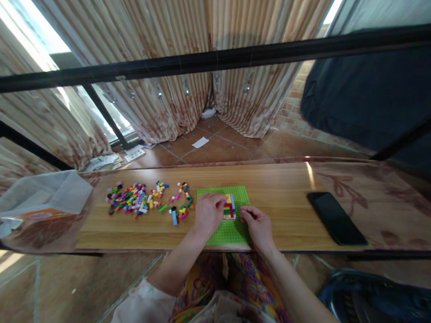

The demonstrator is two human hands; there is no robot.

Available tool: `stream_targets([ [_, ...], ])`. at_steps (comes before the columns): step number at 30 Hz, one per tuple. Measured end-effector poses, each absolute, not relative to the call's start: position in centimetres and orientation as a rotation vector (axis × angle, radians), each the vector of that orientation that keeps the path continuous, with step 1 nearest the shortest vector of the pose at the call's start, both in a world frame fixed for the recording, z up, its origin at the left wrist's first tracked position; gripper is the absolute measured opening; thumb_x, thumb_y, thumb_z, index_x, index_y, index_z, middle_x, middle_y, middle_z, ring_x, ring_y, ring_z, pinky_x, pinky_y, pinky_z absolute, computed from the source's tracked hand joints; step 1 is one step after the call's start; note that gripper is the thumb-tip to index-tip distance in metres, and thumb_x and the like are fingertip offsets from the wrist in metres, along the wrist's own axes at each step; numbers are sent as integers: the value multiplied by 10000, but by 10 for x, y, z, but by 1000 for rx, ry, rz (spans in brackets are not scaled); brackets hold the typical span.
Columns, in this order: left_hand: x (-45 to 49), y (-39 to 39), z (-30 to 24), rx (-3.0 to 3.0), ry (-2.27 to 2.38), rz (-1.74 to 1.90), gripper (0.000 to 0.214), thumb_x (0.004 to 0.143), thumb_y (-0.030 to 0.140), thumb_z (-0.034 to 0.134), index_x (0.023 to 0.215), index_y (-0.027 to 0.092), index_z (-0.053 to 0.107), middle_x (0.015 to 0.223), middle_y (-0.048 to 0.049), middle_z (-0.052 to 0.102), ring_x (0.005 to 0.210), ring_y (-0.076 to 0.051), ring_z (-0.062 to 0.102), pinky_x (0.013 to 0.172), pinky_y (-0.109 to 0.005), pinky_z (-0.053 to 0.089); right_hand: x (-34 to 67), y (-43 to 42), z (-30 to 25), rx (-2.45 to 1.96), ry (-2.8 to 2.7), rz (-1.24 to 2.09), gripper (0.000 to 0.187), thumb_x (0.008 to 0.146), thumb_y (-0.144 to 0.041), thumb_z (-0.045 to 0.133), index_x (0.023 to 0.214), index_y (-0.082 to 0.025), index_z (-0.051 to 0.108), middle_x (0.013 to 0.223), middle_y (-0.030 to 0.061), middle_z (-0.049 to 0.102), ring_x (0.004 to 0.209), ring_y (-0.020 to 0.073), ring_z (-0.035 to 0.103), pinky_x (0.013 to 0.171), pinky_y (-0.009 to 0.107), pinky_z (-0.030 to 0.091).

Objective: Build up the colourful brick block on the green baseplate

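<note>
A green studded baseplate (230,234) lies near the front edge of the wooden board. On it is a small patch of toy bricks (229,209) in red, yellow, green and light blue, partly covered by my left hand. My left hand (209,211) reaches over the plate from the left, its fingers closed at the patch's left side. A speck of purple shows at those fingertips; whether it is gripped I cannot tell. Beside the plate's right edge, my right hand (258,226) has thumb and fingers pressed together; anything between them is too small to make out.
Loose bricks (131,199) lie in a colourful heap on the left, with smaller groups nearer the plate. A black phone (336,218) rests at the right. At far left stands a translucent plastic bin (50,192). A dark metal bar (191,63) crosses beyond the table.
</note>
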State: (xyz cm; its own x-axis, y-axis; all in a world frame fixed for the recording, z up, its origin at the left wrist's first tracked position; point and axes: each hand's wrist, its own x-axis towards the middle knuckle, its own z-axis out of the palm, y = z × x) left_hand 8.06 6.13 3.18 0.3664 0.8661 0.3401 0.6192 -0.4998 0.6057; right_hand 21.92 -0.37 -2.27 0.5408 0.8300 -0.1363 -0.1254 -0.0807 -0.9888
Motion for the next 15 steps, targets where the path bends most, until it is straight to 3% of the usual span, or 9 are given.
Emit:
stream_targets([
  [5, 79, 61, 30, 2179, 1283, 958, 158, 851, 155, 598, 817, 220, 738, 859, -34, 753, 820, -178, 657, 865, -377, 486, 219, -2, -25, -1457, -674, 850, 306, 680, -452, 689, 821, -181, 714, 722, 42, 692, 647, 180, 601, 617, 315, 492],
  [10, 76, 62, 28, 2124, 1261, 980, 132, 840, 160, 619, 832, 222, 736, 861, -22, 758, 814, -172, 662, 865, -364, 496, 218, 9, -7, -1476, -1088, 622, 271, 808, -426, 603, 922, -220, 738, 958, 74, 684, 840, 197, 622, 739, 333, 492],
  [15, 76, 63, 22, 2094, 1300, 1022, 161, 816, 113, 624, 867, 225, 727, 860, -15, 752, 809, -165, 652, 873, -364, 503, 215, 27, 9, -1504, -1435, 499, 217, 843, -366, 575, 885, -255, 757, 940, 69, 638, 885, 207, 603, 812, 363, 484],
])
